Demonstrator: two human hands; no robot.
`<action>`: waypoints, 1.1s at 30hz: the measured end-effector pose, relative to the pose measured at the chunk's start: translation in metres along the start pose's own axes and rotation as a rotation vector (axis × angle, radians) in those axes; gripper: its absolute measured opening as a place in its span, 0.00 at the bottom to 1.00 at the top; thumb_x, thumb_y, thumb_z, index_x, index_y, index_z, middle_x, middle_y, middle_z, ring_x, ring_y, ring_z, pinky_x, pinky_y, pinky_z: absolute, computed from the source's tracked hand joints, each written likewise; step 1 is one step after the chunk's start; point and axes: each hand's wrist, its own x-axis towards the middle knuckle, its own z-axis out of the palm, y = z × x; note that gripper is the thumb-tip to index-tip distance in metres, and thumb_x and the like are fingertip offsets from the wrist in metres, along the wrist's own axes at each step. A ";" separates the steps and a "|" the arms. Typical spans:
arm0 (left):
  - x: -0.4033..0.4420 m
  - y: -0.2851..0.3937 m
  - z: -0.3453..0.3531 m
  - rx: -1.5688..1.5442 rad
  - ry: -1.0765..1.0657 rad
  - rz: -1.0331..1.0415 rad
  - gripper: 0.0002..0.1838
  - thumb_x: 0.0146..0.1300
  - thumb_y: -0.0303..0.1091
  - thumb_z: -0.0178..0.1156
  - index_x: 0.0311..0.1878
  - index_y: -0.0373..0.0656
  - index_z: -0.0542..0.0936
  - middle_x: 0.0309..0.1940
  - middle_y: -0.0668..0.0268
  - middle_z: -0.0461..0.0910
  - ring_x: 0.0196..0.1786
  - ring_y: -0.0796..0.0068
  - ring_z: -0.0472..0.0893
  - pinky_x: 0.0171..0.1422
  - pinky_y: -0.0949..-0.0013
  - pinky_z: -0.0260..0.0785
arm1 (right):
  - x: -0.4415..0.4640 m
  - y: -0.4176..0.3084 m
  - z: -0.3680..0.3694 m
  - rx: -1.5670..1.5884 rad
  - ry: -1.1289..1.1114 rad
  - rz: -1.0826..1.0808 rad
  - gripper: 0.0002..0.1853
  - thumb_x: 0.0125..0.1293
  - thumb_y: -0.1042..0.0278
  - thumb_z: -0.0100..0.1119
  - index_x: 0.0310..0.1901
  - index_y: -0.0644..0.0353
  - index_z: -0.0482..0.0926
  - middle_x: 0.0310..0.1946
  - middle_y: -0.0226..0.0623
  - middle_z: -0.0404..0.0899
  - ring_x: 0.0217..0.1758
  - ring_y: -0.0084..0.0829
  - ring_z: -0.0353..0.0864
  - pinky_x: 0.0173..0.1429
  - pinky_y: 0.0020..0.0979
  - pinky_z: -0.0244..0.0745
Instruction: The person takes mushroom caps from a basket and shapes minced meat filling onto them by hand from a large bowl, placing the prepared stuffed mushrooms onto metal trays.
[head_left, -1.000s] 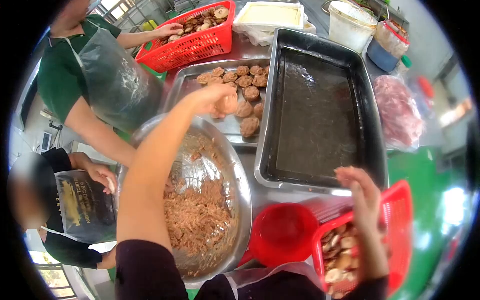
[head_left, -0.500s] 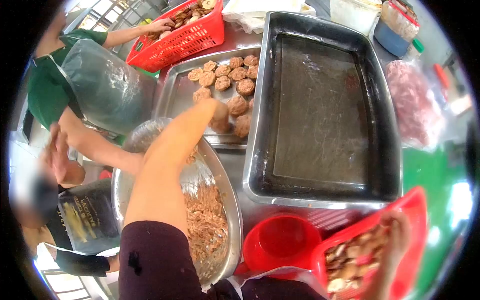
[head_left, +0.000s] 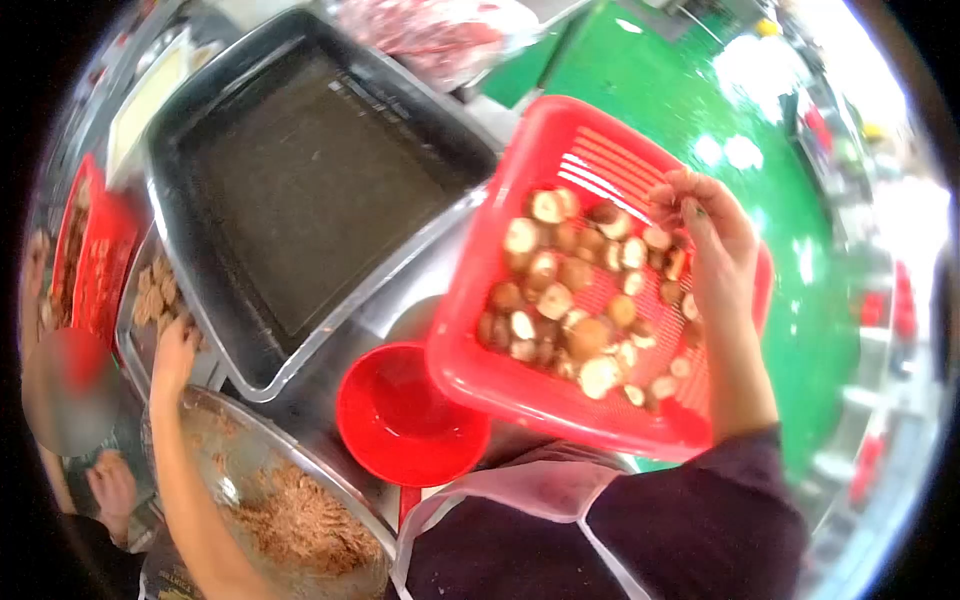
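The light, springy, easily torn mushrooms (head_left: 590, 338), best taken round the cap's edge, lie in the basket (head_left: 560, 424) with the right hand (head_left: 722, 225) curled above and the left hand (head_left: 175, 355) at the tray (head_left: 140, 345), either grip's contents impossible to tell.

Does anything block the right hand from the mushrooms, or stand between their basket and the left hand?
Nothing visible blocks the right hand from the mushrooms; between their basket and the left hand stands the dark pan.

Mushrooms (head_left: 589, 343) in basket (head_left: 477, 395), pan (head_left: 318, 200) left
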 end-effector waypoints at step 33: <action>-0.217 0.266 0.065 -0.414 -0.086 0.511 0.17 0.54 0.27 0.61 0.48 0.35 0.76 0.48 0.56 0.78 0.53 0.60 0.76 0.58 0.65 0.66 | -0.019 0.113 -0.070 -1.175 -1.002 0.137 0.09 0.55 0.58 0.52 0.34 0.45 0.81 0.34 0.31 0.81 0.42 0.35 0.80 0.41 0.40 0.76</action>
